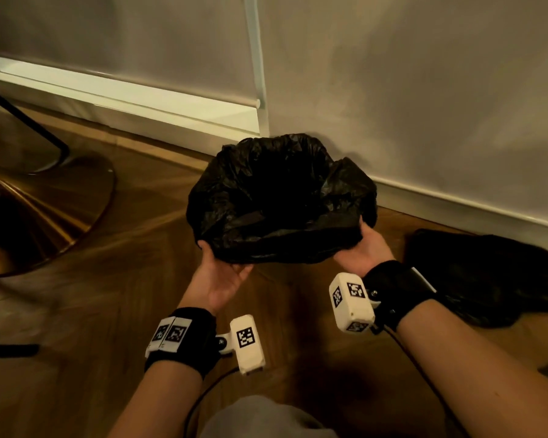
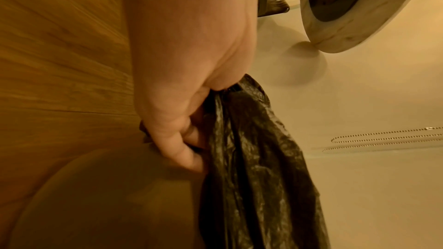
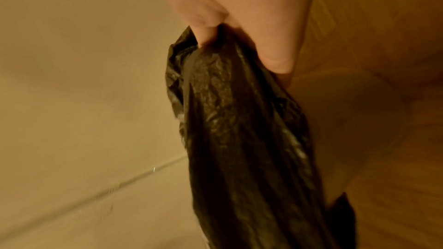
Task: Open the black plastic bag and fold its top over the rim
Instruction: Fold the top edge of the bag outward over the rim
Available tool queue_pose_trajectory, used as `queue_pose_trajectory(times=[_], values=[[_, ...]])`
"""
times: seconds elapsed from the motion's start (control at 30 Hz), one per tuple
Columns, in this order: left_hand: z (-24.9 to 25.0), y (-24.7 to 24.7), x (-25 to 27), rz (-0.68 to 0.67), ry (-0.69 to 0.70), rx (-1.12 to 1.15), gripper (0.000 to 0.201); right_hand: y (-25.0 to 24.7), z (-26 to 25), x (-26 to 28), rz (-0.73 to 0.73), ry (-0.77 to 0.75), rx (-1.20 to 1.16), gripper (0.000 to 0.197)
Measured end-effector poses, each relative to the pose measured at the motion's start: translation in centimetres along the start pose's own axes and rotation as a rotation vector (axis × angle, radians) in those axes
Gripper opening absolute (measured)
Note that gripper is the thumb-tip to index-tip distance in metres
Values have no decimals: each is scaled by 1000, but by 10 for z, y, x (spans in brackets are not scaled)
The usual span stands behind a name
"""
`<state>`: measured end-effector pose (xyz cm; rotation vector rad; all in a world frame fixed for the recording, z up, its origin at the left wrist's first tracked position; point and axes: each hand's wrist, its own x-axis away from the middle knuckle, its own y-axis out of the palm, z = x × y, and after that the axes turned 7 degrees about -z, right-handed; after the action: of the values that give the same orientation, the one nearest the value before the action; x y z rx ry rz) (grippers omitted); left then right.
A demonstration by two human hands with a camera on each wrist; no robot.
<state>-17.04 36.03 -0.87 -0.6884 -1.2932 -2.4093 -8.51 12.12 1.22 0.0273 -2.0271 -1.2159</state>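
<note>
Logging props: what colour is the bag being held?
Black, slightly glossy and crinkled bag; head view shows it best.

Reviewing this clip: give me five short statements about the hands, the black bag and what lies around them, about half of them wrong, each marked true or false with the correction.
1. Both hands hold the near edge of the black plastic bag. True: the left hand and the right hand each have a grip on it.
2. The bag's mouth is shut tight. False: it gapes open, dark inside.
3. The bag sits near a corner of the wall. True.
4. The second dark bag lies on the floor to the left of the hands. False: it lies to the right, by the right wrist.
5. The floor is white tile. False: it is brown wood.
</note>
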Motion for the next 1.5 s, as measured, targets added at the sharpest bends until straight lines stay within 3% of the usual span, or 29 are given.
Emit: queue_pose_trajectory(times=[0.13, 0.2, 0.23, 0.33, 0.37, 0.43, 0.53, 0.6, 0.67, 0.73, 0.8, 0.83, 0.97, 1.13, 1.2, 1.33, 1.4, 1.5], values=[[2, 9, -4, 132, -1, 41, 46, -3, -7, -18, 122, -25, 179, 43], [7, 14, -4, 180, -2, -7, 32, -5, -12, -20, 91, -34, 219, 45], [11, 16, -4, 177, 4, -29, 35, -6, -15, -19, 42, -31, 233, 45], [25, 17, -3, 60, -11, -63, 80, -7, -35, -15, -55, -54, 237, 52], [27, 19, -3, 19, -15, -106, 85, -6, -40, -17, -75, -59, 248, 54], [27, 25, -6, 17, -11, -228, 79, -1, -44, -30, -37, -42, 313, 46], [25, 33, -15, 143, -3, -302, 66, 5, -46, -41, 184, -28, 457, 37], [31, 33, -22, 200, 25, -305, 71, 2, -54, -38, 150, -25, 419, 57], [38, 29, -25, 111, 16, -309, 81, -1, -64, -31, 80, -34, 346, 83], [41, 29, -25, -9, -13, -326, 88, -1, -65, -27, -40, -9, 404, 86], [39, 35, -22, -26, -7, -393, 81, 8, -57, -32, -140, 23, 600, 77], [36, 39, -23, 32, 5, -444, 76, 14, -53, -36, -138, 40, 699, 71], [31, 44, -25, 291, 53, -584, 65, 16, -52, -50, 14, 49, 818, 51], [19, 28, -19, 295, -94, -647, 58, -9, -55, -47, 70, 188, 832, 45], [20, 31, -16, 301, -78, -629, 61, -5, -61, -35, 44, 189, 784, 38], [38, 44, -10, 159, -57, -625, 60, 6, -75, -32, -97, 125, 706, 49], [38, 50, -8, 180, -43, -713, 53, 19, -65, -32, -83, 145, 773, 48], [32, 47, -11, 261, -9, -724, 61, 30, -53, -39, -12, 119, 804, 45]])
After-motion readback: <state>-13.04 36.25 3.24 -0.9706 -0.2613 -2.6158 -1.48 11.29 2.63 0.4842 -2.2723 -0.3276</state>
